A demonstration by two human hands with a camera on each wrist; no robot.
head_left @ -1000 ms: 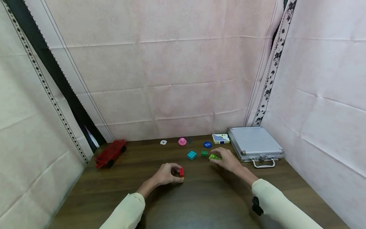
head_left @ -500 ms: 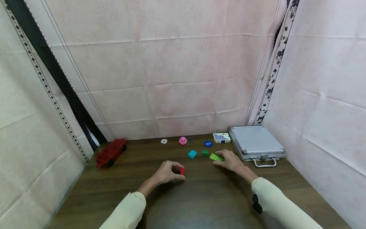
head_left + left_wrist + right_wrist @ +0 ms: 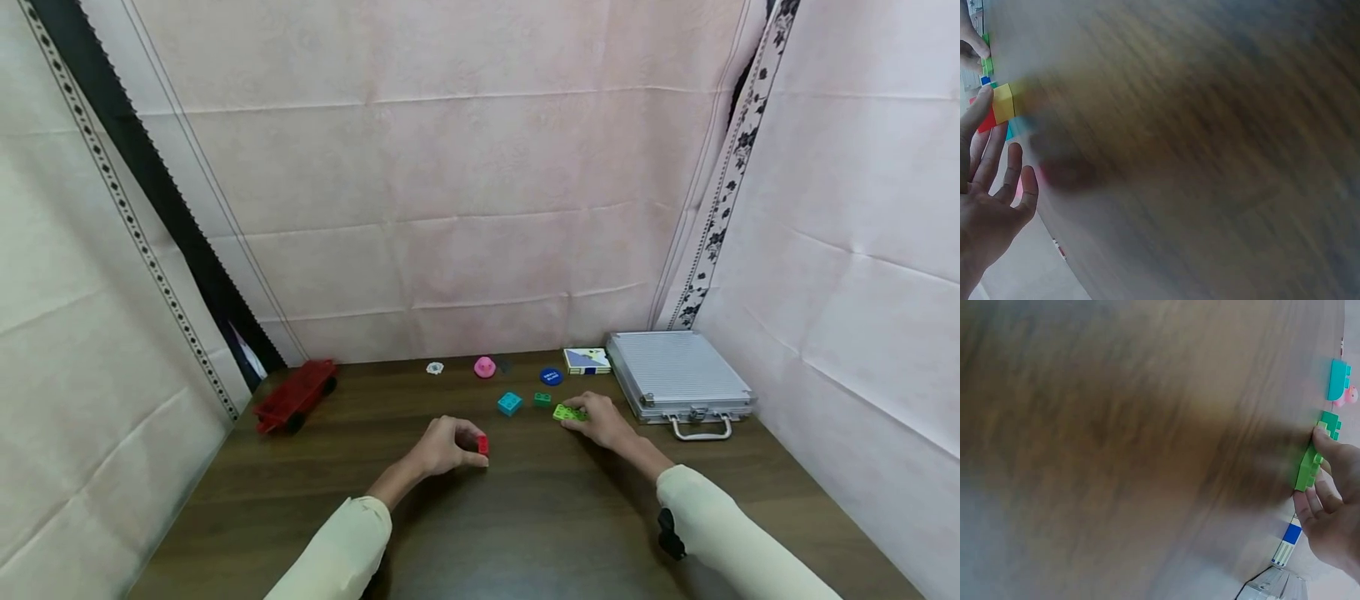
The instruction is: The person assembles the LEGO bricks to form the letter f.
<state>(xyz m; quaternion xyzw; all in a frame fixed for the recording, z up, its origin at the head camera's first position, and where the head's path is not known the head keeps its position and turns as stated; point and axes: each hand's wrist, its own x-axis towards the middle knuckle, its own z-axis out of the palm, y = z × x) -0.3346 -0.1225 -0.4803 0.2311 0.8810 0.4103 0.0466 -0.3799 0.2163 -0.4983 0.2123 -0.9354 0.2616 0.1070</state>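
Observation:
My left hand [image 3: 444, 447] pinches a small stack of toy building bricks between thumb and fingers. In the left wrist view its red brick [image 3: 986, 122] adjoins a yellow brick [image 3: 1004, 104]; the head view shows only the red part. The ring and little fingers stand away from the stack. To the right, my right hand [image 3: 597, 419] holds a long lime green brick [image 3: 568, 412], thumb at one end and fingers at the other in the right wrist view. Just beyond it are a darker green brick [image 3: 542, 399] and a turquoise brick [image 3: 510, 404].
Behind the bricks lie a blue disc [image 3: 551, 377], a pink piece [image 3: 484, 367], a white flower-shaped piece [image 3: 434, 367] and a small box [image 3: 587, 361]. A silver case [image 3: 678, 375] stands at the right, a red toy wagon [image 3: 296, 397] at the far left. Cloth [image 3: 480, 183] hangs behind the table.
The right fingers have closed in on the lime green brick. The left hand has turned its stack slightly, so the yellow edge below the red brick no longer shows in the head view.

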